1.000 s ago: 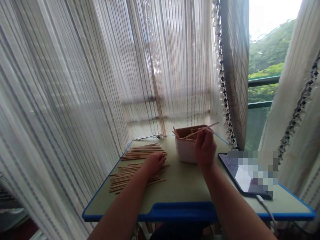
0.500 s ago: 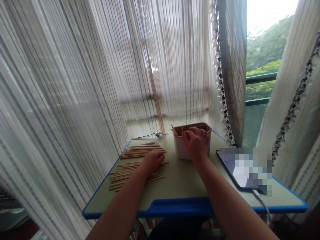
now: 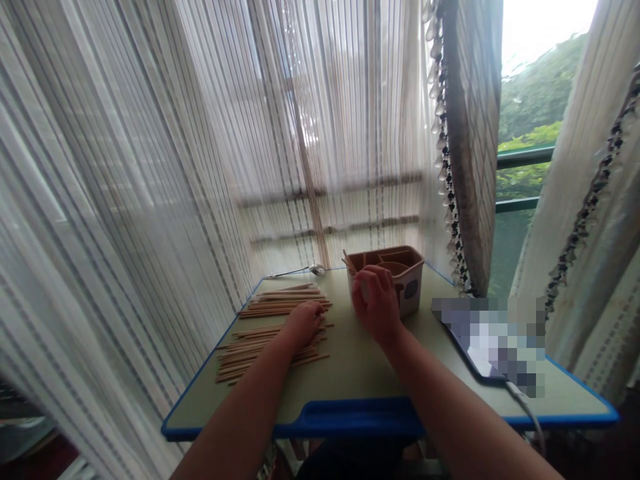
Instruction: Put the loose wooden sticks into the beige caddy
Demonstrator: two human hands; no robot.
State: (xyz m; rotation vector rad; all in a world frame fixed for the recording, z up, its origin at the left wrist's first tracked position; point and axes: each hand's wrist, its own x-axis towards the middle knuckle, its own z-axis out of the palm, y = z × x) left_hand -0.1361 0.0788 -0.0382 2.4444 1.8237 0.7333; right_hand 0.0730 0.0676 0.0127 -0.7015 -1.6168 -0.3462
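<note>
My left hand (image 3: pixel 303 323) lies over the wooden chopsticks (image 3: pixel 255 360) spread on the left half of the table. Its fingers are curled together at the right ends of the sticks, and whatever they hold is hidden. Another row of chopsticks (image 3: pixel 280 305) lies just beyond it. My right hand (image 3: pixel 376 300) is in front of a white and brown divided holder (image 3: pixel 411 293), covering part of its front wall. The right fingers are loosely bent and apart, with nothing visible in them. A few chopsticks (image 3: pixel 348 260) stand tilted in the holder's left compartment.
A metal spoon (image 3: pixel 316 270) lies at the table's back edge. On the right is a phone or tablet (image 3: pixel 467 347), partly blurred, with a white cable (image 3: pixel 525 403). The table (image 3: pixel 350 380) has a blue rim, and striped curtains (image 3: pixel 340 133) hang close behind it.
My right hand has come down and back from over the holder's opening to in front of its wall, uncovering the compartments. My left hand has hardly moved.
</note>
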